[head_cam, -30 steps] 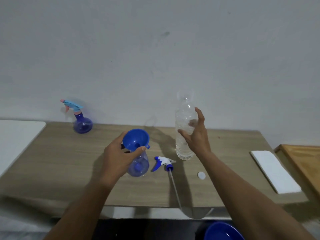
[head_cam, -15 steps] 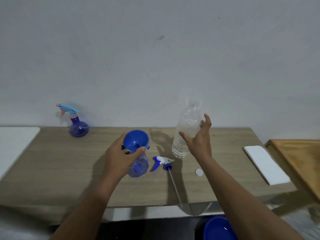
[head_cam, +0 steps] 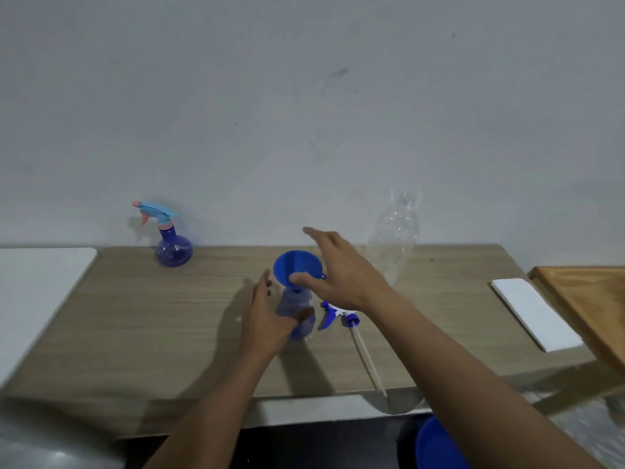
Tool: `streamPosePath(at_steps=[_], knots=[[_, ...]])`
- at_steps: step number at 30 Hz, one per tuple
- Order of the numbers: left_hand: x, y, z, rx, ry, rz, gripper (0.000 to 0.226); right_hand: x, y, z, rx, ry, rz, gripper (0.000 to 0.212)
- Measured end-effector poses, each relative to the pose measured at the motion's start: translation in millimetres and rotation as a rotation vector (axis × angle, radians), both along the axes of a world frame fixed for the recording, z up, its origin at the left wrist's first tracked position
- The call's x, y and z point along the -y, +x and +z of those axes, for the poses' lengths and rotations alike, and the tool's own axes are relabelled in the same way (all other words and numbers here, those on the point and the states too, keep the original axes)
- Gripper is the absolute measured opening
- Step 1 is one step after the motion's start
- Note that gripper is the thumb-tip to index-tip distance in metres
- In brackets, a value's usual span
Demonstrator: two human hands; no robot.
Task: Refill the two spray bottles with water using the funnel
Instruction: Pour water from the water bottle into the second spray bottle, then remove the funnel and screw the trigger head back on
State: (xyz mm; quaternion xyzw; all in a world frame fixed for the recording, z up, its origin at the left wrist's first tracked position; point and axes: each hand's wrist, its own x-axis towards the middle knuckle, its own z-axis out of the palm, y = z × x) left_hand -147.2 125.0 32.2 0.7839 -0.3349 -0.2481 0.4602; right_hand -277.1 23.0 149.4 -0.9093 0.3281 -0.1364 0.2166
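A clear blue spray bottle [head_cam: 302, 328] without its head stands mid-table with the blue funnel [head_cam: 293, 265] in its neck. My left hand [head_cam: 269, 321] cups the bottle's body, thumb across its front. Above the funnel my right hand [head_cam: 341, 270] reaches with its fingers stretched out, the thumb touching the funnel's outer wall. The removed white-and-blue sprayer head [head_cam: 333, 314] and its tube lie just right of the bottle. A clear plastic water bottle [head_cam: 392, 245] stands uncapped behind my right hand, held by nobody. The second spray bottle [head_cam: 172, 248], with a light-blue and pink head, stands at the back left.
The wooden table [head_cam: 135, 316] ends at a wall behind. A white folded cloth [head_cam: 534, 316] and a wooden board [head_cam: 588, 299] lie at the right, a white surface [head_cam: 33, 292] at the left. A blue basin [head_cam: 436, 448] sits below the front edge.
My right hand let go of the water bottle and moved left over the funnel. My left hand slid from the funnel's rim down to the spray bottle's body.
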Motion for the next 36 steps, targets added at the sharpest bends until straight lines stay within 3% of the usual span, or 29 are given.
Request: streamPosePath(at_steps=[4, 8, 11, 16, 19, 24, 30, 36], knots=[[9.9, 8.9, -19.9, -0.062, 0.052, -0.082, 0.075, 3.6, 30.6, 0.3, -0.306, -0.037, 0.022, 0.095], [11.4, 10.7, -24.3, -0.101, 0.019, -0.094, 0.023, 6.1, 46.6, 5.3, -0.371, -0.028, 0.048, 0.086], [11.0, 13.2, -23.4, -0.057, 0.040, -0.154, 0.040, 11.3, 51.6, 15.9, -0.324, 0.007, 0.036, 0.084], [11.2, 17.5, -24.7, -0.088, 0.035, -0.171, 0.058, 14.9, 49.2, 20.2, -0.449, 0.045, 0.081, 0.086], [12.1, 16.9, -25.3, -0.140, 0.020, -0.158, 0.047, 18.3, 40.1, 31.3, -0.448, 0.105, 0.049, 0.083], [11.8, 18.0, -25.7, -0.161, -0.044, -0.188, 0.041, 35.3, 8.0, 47.5, -0.292, 0.216, -0.097, 0.055], [9.9, 17.2, -32.8, -0.130, -0.116, -0.164, 0.046, 43.4, -14.5, -8.6, 0.113, 0.441, -0.283, 0.063], [14.1, 17.4, -38.6, -0.146, -0.130, -0.163, 0.057, 61.0, 17.1, -88.3, 0.211, 0.490, -0.391, 0.059]])
